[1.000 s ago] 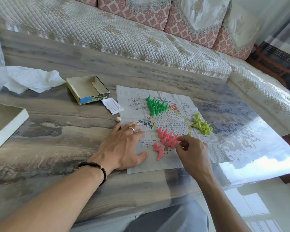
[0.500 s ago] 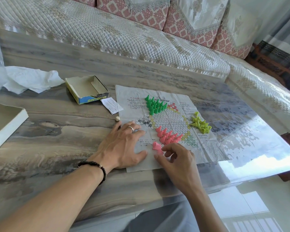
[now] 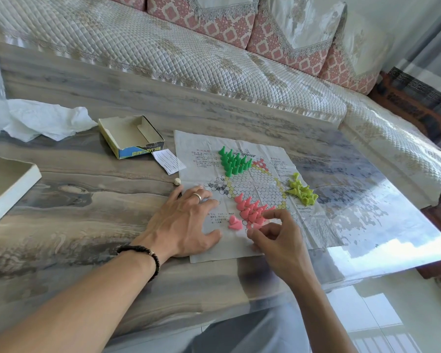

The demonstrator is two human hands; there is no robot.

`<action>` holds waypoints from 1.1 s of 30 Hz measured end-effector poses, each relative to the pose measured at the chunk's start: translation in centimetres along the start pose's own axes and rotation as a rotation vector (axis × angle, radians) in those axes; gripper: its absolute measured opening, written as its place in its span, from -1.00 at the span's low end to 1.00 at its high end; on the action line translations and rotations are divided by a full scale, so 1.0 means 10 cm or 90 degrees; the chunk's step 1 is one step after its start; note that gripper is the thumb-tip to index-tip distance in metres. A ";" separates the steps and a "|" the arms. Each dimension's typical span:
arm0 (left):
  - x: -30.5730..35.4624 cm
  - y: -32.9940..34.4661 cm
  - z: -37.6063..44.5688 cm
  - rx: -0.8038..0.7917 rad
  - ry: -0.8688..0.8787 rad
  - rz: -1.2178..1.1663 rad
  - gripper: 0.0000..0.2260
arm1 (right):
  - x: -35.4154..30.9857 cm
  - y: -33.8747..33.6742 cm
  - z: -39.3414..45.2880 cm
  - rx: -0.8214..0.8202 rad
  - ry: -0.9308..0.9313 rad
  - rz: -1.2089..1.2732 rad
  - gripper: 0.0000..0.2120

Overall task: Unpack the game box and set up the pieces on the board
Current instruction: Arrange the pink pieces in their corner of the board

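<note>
While the left hand [image 3: 181, 222] lies flat with fingers spread on the paper board [image 3: 255, 184], the right hand [image 3: 275, 238] pinches one pink peg [image 3: 256, 226] beside the standing pink pegs [image 3: 250, 208], too packed to count. Two loose pink pegs [image 3: 234, 222] lie between the hands. One green cluster [image 3: 233, 164] and one yellow-green cluster [image 3: 301, 191] sit farther back on the board; one open game box [image 3: 131, 137] lies off its far-left corner.

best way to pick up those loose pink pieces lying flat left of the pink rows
The loose pink pieces lie tipped over on the paper board, apart from the standing pink rows. Probably pinch one across its narrow cone end, thumb and forefinger coming from above, since the wide base lies sideways. The right hand is nearest; the left hand lies flat, holding the paper down.
</note>
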State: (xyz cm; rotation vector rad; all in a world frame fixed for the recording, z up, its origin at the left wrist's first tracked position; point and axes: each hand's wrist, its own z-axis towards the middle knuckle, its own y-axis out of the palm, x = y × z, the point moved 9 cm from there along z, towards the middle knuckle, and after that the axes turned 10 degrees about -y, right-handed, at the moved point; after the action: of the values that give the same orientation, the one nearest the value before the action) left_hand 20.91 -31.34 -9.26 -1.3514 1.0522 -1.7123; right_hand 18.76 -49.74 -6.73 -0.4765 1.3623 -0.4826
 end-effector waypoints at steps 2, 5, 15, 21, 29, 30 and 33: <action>0.00 0.00 0.00 0.000 0.000 -0.002 -0.37 | 0.01 -0.05 0.02 0.028 0.016 -0.014 -0.74; 0.00 0.00 0.00 -0.002 -0.001 -0.002 -0.38 | 0.00 -0.10 0.06 0.052 0.006 -0.069 -0.83; 0.00 0.00 0.00 -0.018 -0.006 -0.008 -0.37 | -0.21 -0.03 0.18 -0.056 -0.125 -0.264 -0.92; 0.00 0.01 0.00 -0.019 -0.006 -0.004 -0.37 | -0.24 0.03 0.22 -0.140 -0.124 -0.328 -0.96; 0.00 -0.01 0.00 -0.012 -0.003 -0.001 -0.38 | -0.29 0.02 0.26 -0.112 -0.164 -0.335 -0.89; 0.01 0.00 0.00 -0.013 -0.003 0.000 -0.38 | -0.30 0.02 0.27 -0.105 -0.172 -0.336 -0.90; 0.01 0.00 0.00 -0.013 -0.002 -0.005 -0.39 | -0.35 0.05 0.28 -0.088 -0.191 -0.340 -0.91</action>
State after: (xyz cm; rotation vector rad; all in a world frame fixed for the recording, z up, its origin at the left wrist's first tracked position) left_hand 20.86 -31.38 -9.23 -1.3724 1.0666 -1.7081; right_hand 21.10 -47.14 -3.83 -0.9976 0.9732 -0.7201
